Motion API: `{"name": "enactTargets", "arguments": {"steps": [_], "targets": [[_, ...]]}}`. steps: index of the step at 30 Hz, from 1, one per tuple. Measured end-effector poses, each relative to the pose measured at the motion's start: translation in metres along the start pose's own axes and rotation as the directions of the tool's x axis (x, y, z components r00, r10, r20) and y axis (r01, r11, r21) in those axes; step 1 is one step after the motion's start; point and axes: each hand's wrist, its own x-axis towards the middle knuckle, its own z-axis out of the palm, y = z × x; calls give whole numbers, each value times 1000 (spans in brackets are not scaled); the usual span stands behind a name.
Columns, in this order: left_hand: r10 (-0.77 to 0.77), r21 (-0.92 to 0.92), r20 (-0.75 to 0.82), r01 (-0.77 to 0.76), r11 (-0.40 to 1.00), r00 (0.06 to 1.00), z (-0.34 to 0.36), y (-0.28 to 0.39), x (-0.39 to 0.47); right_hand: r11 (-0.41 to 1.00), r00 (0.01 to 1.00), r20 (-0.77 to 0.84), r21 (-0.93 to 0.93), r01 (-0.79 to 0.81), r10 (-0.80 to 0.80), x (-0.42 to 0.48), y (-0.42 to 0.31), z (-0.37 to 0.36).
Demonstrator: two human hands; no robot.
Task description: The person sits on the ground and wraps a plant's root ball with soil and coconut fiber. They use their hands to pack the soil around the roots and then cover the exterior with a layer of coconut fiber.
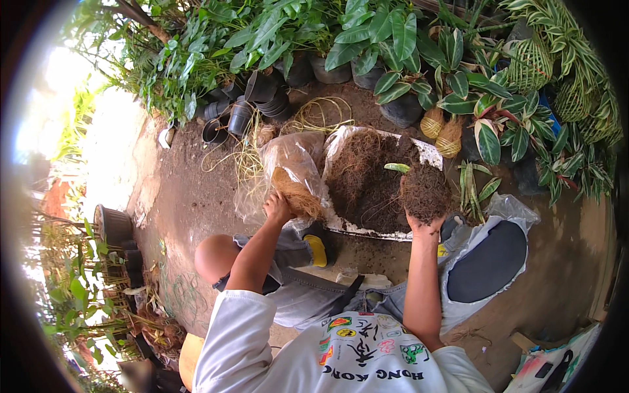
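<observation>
My left hand (pixel 279 209) grips the edge of a wad of brown coconut fibre (pixel 299 194) at the mouth of a clear plastic bag (pixel 295 153). On the open palm side of my right hand (pixel 426 225) rests a round ball of dark soil and roots (pixel 425 192), with the fingers mostly hidden beneath it. A short green, pale-edged leaf (pixel 397 168) sticks out at its upper left. Between my hands lies a white tray (pixel 339 227) holding dark soil and fibrous roots (pixel 373 182).
Loose yellowish twine (pixel 322 110) and black plastic pots (pixel 241 116) lie beyond the bag. Two wrapped fibre balls (pixel 448 140) stand behind the tray. A striped-leaf plant (pixel 472 189) lies near my right knee. Potted foliage (pixel 393 34) lines the far side.
</observation>
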Motion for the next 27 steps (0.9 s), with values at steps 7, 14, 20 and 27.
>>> {"name": "enactTargets", "arguments": {"steps": [7,14,20,27], "targets": [[-27,-496,-131,-42,867,991,-12,-8,25,997,997,-42,-49,54,-57,2,-2,0],[217,-793,46,-96,602,975,-24,-48,59,999,1000,20,-39,9,-9,7,3,-11],[584,-580,-282,-620,528,761,-107,-83,32,1000,999,33,25,-14,14,9,-6,-13],[313,-946,-138,-219,241,940,-163,-85,-21,1000,999,46,19,-22,21,9,-8,-19]]}}
